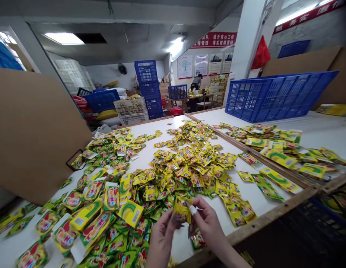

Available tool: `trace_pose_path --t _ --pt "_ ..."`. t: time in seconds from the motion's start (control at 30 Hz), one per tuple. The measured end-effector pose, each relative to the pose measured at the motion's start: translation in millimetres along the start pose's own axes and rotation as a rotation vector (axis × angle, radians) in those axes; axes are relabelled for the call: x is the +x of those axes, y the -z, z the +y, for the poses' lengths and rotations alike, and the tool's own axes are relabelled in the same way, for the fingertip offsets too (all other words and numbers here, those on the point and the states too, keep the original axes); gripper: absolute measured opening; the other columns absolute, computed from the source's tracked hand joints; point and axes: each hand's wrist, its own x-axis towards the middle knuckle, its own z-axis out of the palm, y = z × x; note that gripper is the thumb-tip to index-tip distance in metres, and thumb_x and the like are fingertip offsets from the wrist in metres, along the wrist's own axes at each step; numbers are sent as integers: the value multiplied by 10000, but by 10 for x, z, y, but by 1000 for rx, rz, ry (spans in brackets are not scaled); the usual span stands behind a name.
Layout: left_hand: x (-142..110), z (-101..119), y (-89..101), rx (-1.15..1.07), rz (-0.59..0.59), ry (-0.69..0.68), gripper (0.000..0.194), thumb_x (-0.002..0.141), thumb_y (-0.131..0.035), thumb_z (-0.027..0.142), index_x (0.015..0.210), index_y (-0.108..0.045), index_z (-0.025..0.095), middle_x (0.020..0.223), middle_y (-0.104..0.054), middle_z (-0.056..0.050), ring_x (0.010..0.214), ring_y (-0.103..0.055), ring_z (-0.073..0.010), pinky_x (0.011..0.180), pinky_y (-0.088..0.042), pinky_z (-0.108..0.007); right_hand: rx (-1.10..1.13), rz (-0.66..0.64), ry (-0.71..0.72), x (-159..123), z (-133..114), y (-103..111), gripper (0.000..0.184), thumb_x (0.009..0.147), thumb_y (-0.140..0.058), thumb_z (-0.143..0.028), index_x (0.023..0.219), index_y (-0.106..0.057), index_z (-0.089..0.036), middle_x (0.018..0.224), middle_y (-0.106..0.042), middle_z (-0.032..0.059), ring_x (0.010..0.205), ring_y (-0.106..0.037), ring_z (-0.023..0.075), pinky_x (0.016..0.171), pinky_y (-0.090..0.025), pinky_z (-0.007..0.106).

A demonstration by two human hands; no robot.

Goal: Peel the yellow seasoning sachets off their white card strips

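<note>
Between my two hands, above the near table edge, is a small yellow packet (181,209). My left hand (164,229) pinches its left side, and my right hand (205,219), with white tape on a finger, grips its right side. Just below them a green and red packet (198,238) lies by the edge. A large heap of yellow packets (189,163) spreads beyond my hands. To the left, green packets (117,243) are piled with small printed boxes (94,229), some with open flaps.
A wooden strip (269,163) divides the white table (217,206). On its right side are more boxes (279,156) and a blue crate (273,96). A cardboard sheet (35,134) stands at left. Stacked crates (147,85) and a person (196,82) at another table are farther back.
</note>
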Motion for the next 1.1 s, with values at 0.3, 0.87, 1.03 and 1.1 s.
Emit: trace_pose_path --t 0.3,0.87,1.03,1.1 --pt "-153 85 197 696 -297 -338 255 837 -494 247 1053 -626 218 937 -667 -88 874 -627 -186 775 -507 -265 -455 -420 -32 -33 -385 225 358 713 -588 -188 1070 -589 -209 852 -625 15 747 -567 150 626 -473 228" --pt "429 386 1077 1463 315 290 748 730 -455 482 1286 -287 12 1136 -544 -282 922 -596 -395 765 -445 -463 -29 -223 -350 -11 32 107 406 664 -622 -538 840 -511 -190 478 -525 -75 279 -344 29 285 -261 142" --pt "154 362 1026 1148 207 116 629 688 -476 297 1277 -371 105 1292 -462 -178 1192 -434 -307 975 -342 -404 34 -136 -284 -27 6 198 359 687 -641 -493 869 -547 -199 543 -571 -53 328 -421 55 306 -323 154" --pt "53 313 916 870 242 89 512 683 -492 325 1155 -504 127 1193 -557 -145 1161 -466 -293 985 -340 -402 73 -104 -226 -5 -96 174 336 678 -664 -464 870 -562 -207 570 -563 -49 347 -429 62 314 -353 168"
